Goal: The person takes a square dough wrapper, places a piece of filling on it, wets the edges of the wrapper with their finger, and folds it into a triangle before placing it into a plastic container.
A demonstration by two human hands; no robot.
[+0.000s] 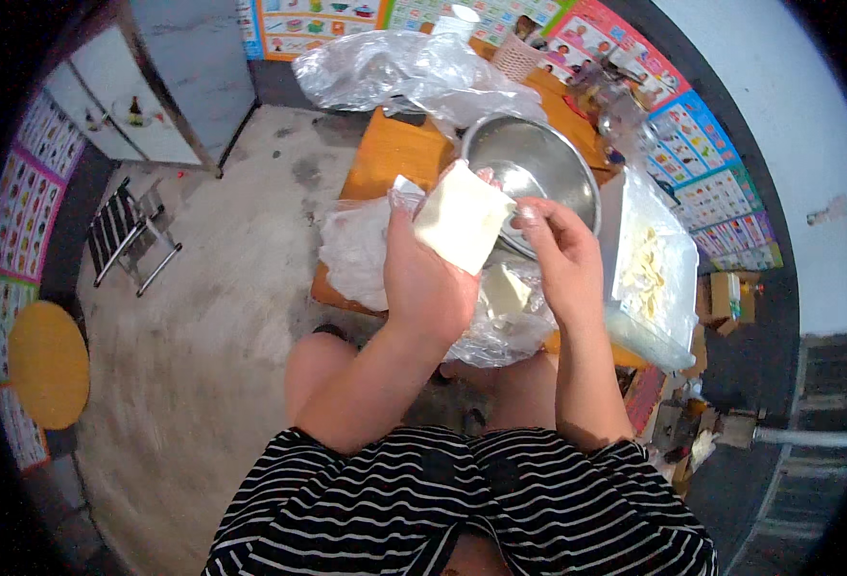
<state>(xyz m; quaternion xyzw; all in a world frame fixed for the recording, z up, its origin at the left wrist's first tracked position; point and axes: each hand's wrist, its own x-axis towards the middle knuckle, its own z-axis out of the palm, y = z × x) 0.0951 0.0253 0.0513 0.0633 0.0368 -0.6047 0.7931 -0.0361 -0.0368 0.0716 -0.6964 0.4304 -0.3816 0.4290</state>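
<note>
A square, pale dough wrapper lies across the palm of my left hand, with my thumb along its left side. My right hand has its fingertips pinched together at the wrapper's right corner. Just beyond both hands stands a wide stainless steel bowl, its visible inside shiny. Below the hands, more pale dough wrappers sit in a crumpled clear plastic bag. To the right, a white plastic box holds several pale folded dough pieces.
A whitish plastic bag lies on the wooden table at left. Clear plastic sheeting, a pink basket and glass jars stand behind. A folding stool is on the floor; cardboard boxes are at right.
</note>
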